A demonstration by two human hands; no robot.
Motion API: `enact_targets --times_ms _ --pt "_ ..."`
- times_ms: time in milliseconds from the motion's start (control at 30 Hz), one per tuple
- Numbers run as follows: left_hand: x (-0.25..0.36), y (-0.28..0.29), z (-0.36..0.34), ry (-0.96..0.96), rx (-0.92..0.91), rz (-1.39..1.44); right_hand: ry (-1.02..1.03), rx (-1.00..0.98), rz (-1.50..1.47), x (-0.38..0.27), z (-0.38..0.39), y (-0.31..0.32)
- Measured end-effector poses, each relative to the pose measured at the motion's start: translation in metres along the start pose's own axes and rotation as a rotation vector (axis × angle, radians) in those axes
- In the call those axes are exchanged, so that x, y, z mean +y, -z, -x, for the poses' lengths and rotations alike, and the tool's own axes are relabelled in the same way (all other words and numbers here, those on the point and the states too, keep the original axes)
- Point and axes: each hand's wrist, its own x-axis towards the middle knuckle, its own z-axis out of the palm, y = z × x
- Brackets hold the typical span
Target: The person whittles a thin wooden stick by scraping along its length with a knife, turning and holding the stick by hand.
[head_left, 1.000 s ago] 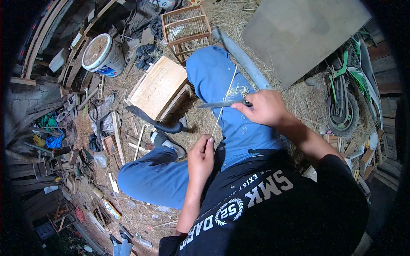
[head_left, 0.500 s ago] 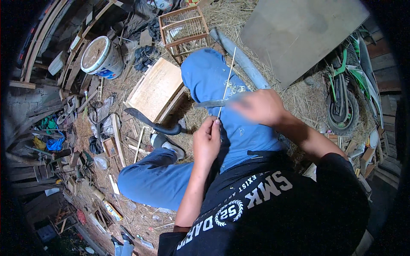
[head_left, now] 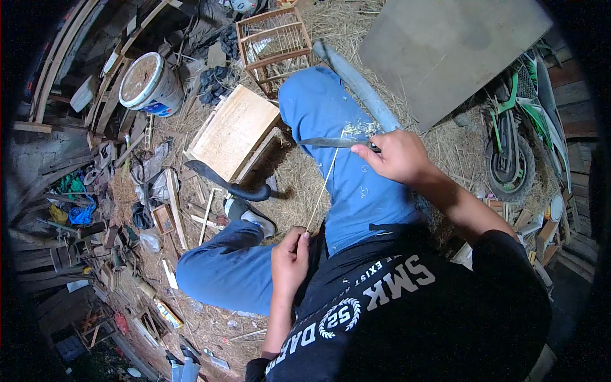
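Pinching a thin pale stick (head_left: 323, 188) by its near end, the person's left hand (head_left: 290, 258) sits close to the black shirt (head_left: 433, 318). From where I stand, the right hand (head_left: 401, 156) grips a knife (head_left: 326, 142), its blade at the stick's far end over the blue-trousered thigh (head_left: 375, 197), beside scattered pale shavings (head_left: 360, 129).

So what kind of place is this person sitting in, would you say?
Probably a cluttered shed or storage barn that doubles as a rough workshop: it has a straw-strewn floor, a parked motorbike with green panels, and a wooden birdcage.
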Motion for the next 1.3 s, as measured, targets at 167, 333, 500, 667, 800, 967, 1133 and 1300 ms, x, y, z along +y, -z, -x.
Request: enact_targets --times_ms 167,333,500,667,800,967,1133,1300 --pt "-0.028 0.018 0.013 0.006 0.027 0.057 -0.048 0.02 -0.03 0.0 0.004 -0.005" --pt "-0.016 0.024 0.002 0.058 0.04 0.078 -0.046 0.074 -0.083 0.002 0.005 -0.012" --pt "0.013 -0.013 -0.051 -0.121 0.046 0.116 0.038 0.079 -0.044 -0.01 0.008 -0.006" --pt "0.048 -0.033 -0.091 -0.195 0.085 0.08 0.111 0.065 0.057 -0.02 0.003 -0.003" --pt "0.045 -0.034 -0.09 -0.18 0.052 0.065 0.101 0.055 0.073 -0.018 0.004 -0.002" --pt "0.005 -0.017 -0.049 -0.094 0.023 0.052 0.001 0.037 0.07 -0.01 0.002 -0.001" --pt "-0.022 0.007 -0.003 0.009 0.017 0.081 -0.084 -0.007 0.028 -0.001 -0.001 0.0" --pt "0.0 0.0 -0.02 -0.019 0.029 0.042 -0.132 0.012 -0.077 0.004 0.005 -0.004"
